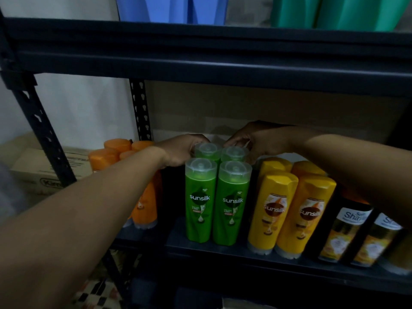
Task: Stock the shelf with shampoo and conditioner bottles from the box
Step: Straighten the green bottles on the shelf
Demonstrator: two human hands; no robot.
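Hands reach to the far row of green bottles (217,202) standing upright on the shelf (223,253): left hand (180,150) curls round the far-left cap, right hand (254,143) apparently pinches the far-right one, dimly seen.

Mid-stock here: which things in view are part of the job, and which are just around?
Job:
left hand and right hand on rear green bottles
front green bottles
shelf

Around:
orange bottles
yellow bottles
dark bottles
cardboard box

Glossy plastic bottles (200,204), matt metal shelf (223,253)
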